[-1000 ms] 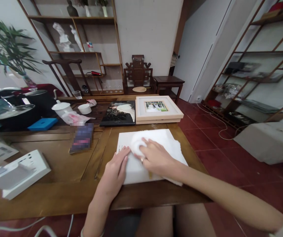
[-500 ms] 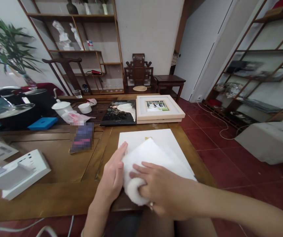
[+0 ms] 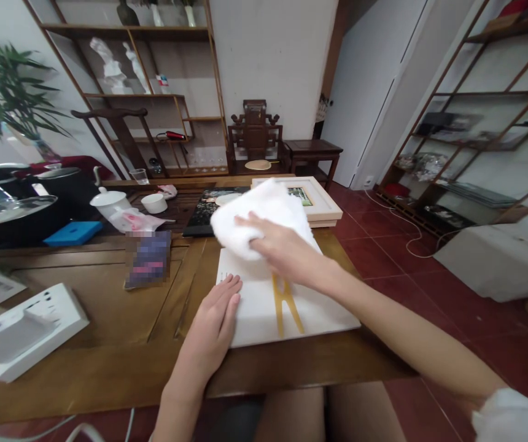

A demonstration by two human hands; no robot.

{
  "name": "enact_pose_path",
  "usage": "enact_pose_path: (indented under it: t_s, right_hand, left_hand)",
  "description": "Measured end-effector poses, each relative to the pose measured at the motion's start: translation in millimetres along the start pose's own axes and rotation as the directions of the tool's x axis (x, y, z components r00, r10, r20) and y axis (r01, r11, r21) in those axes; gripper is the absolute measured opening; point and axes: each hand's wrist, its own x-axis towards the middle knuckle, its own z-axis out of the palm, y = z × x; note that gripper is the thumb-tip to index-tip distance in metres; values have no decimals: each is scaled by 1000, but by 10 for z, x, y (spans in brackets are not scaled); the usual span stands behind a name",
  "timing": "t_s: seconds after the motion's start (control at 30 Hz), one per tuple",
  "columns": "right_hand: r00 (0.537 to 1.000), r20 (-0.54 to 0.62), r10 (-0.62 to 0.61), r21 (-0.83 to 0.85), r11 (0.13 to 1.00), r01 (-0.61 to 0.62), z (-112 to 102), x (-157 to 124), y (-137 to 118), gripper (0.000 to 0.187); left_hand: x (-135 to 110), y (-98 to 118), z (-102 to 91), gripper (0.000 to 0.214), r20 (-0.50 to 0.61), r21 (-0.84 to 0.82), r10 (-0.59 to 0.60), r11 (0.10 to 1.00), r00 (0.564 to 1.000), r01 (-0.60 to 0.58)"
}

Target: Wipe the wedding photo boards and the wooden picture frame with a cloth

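Two hands work at the frame's centre: the right hand [image 3: 282,248] grips a white cloth [image 3: 257,215] at the far edge of a white board [image 3: 264,307]. The left hand [image 3: 215,322] lies flat with fingers spread, pressing the board's left edge onto the table [image 3: 107,319].

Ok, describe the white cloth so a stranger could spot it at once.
On the wooden table, find the flat white board with a yellow mark. The white cloth is bunched in the right hand over the board's far end. Unlike the stiff framed pictures behind, it is soft and crumpled.
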Motion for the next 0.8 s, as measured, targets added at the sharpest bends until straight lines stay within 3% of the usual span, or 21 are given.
enact_pose_path:
  t_s: [0.13,0.23,0.37,0.53,0.7,0.8]
  right_hand:
    - [975,214,-53,-40,997,63,401,84,-135,29]
    - [957,287,42,-48,998,-29,441,45,-118,33]
    - [901,366,234,-87,972,-217,258,-125,81,34]
    - [864,359,353,-153,936,-318,83,-551,282,35]
    - [806,437,400,-104,912,-396,-220,-981,185,37]
    - [764,512,394,14,885,-466,-447,-1122,119,20]
  left_hand:
    - [21,18,-17,35,-6,8,3,1000,1000,-3]
    - [28,18,-14,33,-31,9,5,1000,1000,-5]
    - [25,-2,8,31,-59,-1,19,1000,998,-19]
    - [19,-6,18,31,-65,-2,22,1000,998,-22]
    - [18,-1,22,31,-65,6,11,1000,998,-10]
    - [22,-6,30,32,-68,9,19,1000,997,-18]
